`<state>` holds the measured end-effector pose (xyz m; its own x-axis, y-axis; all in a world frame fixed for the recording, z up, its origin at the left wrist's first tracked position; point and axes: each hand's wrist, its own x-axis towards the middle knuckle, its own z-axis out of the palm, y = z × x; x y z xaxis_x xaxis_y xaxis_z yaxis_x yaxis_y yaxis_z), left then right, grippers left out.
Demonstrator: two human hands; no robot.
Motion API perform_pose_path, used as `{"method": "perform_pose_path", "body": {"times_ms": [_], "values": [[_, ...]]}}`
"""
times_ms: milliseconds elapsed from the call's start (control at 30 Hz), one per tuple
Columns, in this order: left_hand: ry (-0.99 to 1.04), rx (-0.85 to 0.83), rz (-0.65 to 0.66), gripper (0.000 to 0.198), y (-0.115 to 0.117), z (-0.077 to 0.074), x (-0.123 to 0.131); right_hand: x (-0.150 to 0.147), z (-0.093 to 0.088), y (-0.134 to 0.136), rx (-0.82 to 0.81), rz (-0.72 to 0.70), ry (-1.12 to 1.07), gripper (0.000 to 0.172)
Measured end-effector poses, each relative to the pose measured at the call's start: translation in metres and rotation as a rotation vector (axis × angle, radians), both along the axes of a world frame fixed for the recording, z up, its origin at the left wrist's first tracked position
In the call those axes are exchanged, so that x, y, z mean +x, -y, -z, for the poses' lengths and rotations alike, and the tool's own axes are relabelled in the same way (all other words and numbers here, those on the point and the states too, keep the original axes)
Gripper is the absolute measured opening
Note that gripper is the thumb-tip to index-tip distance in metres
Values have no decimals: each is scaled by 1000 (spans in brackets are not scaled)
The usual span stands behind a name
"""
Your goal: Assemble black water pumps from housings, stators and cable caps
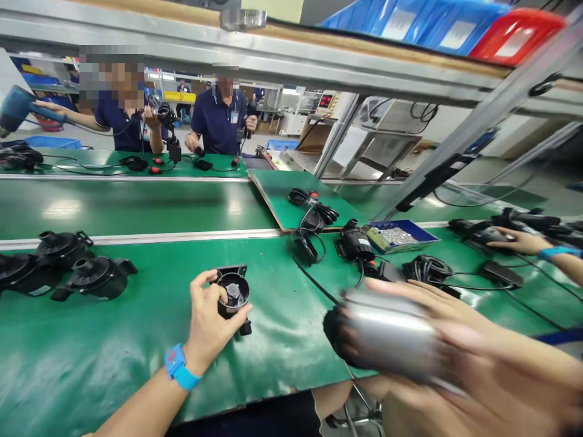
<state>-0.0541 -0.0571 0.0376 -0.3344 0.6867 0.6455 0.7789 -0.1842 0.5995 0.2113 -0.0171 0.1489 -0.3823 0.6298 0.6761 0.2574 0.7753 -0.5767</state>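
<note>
My left hand [212,318], with a blue band at the wrist, grips a small black pump housing [234,291]. The housing's round open side faces me and shows a hub inside; thumb and fingers are around its rim. Close to the camera on the right, my right hand [483,370] is wrapped round a silver metal cylinder with a black end [387,337]. Motion blurs both hand and cylinder, and some fingers are hidden. The cylinder is apart from the housing, held above the front edge of the green bench [282,340].
Several black pumps [100,276] stand at left. A corded black pump [355,243], coiled cables [426,270] and a blue tray of small metal parts [401,235] lie at right. A co-worker's hand [519,241] touches parts far right. Two people work opposite, beneath a metal shelf [291,51].
</note>
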Motion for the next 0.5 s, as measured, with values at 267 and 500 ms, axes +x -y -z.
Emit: {"method": "perform_pose_path", "body": {"times_ms": [267,500], "values": [[185,70,57,70,-2,12,0,-97,19,-22,364,12,435,61],[213,97,68,79,-3,15,3,-120,28,-13,255,104,605,63]]}}
